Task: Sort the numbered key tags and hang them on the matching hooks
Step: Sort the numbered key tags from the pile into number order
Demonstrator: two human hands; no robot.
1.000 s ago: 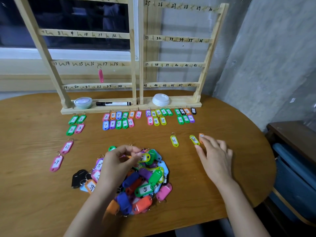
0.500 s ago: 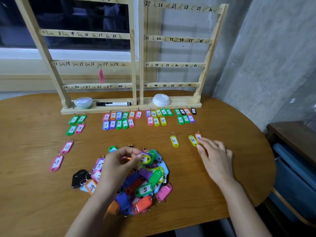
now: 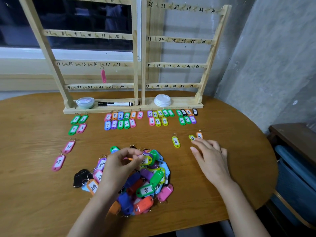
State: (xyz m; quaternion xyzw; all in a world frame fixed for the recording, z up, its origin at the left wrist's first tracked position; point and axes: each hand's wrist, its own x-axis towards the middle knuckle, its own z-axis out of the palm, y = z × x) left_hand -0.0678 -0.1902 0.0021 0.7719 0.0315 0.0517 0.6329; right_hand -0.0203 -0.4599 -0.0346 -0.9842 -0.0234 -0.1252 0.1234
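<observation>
Your left hand (image 3: 119, 165) pinches a yellow plastic key tag (image 3: 146, 160) between thumb and forefinger, atop the heap of coloured plastic tags (image 3: 147, 189). The tag lies crosswise, label up, digits unclear. Beyond and rightward, your right hand (image 3: 211, 158), fingers loosely spread, touches a small yellow tag (image 3: 191, 137) beside an orange tag (image 3: 199, 135). The numbered wooden hook rack (image 3: 136, 65) stands farthest.

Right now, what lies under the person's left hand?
A heap of coloured plastic key tags, with the left hand pinching a yellow numbered tag at its top. Tags directly beneath the palm are covered.
</observation>
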